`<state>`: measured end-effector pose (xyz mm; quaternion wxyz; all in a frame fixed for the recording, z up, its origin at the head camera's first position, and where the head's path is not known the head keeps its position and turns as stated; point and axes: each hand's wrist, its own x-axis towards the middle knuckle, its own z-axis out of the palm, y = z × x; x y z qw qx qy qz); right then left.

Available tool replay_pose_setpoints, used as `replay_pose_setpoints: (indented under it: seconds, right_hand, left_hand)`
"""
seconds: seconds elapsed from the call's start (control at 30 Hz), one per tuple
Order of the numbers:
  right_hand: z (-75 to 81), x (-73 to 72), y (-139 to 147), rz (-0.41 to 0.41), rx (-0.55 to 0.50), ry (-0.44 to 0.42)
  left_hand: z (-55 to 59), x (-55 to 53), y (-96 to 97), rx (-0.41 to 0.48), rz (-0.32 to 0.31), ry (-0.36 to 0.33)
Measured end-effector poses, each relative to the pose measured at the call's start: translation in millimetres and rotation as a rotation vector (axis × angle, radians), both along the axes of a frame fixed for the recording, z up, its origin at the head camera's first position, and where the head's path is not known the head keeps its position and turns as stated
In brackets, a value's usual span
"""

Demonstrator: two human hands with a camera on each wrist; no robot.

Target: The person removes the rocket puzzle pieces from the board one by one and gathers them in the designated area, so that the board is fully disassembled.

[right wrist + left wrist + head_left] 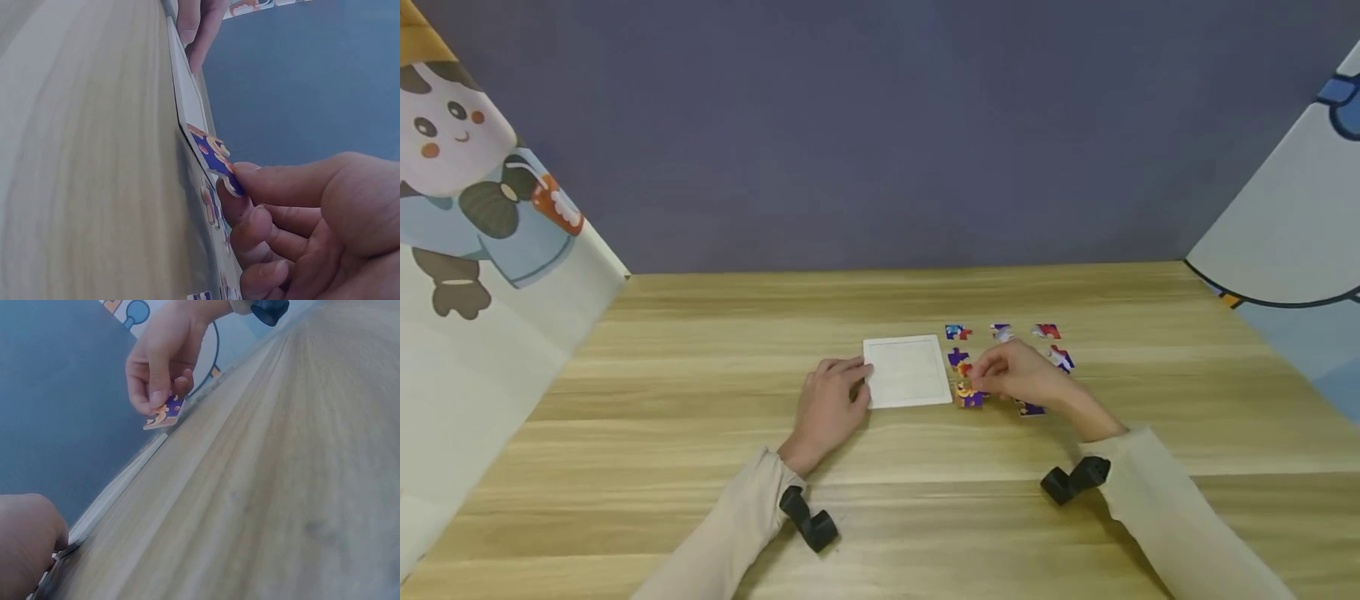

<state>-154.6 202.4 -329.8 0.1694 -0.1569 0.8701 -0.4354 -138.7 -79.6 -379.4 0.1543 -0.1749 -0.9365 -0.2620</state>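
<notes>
My right hand (1018, 375) pinches a purple and yellow jigsaw puzzle piece (968, 395) between thumb and fingertips. In the right wrist view the puzzle piece (212, 152) is tilted, raised near the end of the white puzzle frame (906, 372). My left hand (831, 406) rests at the frame's left side, its fingertips touching the edge. The left wrist view shows the held puzzle piece (165, 414) above the table, with part of my left hand (28, 544) against the frame.
Several loose puzzle pieces lie right of the frame, among them a blue and red one (957, 332), a red one (1047, 331) and a purple one (1030, 408) partly under my right hand. A dark wall (895, 142) stands behind the wooden table (700, 333).
</notes>
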Motion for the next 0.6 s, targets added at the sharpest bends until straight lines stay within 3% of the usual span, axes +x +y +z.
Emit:
replay_pose_setpoints:
  seconds: [0.6]
  right_hand:
    - [-2.9, -0.9, -4.0, 0.015, 0.089, -0.005]
  left_hand:
    - [1.2, -1.5, -0.1, -0.017, 0.001, 0.010]
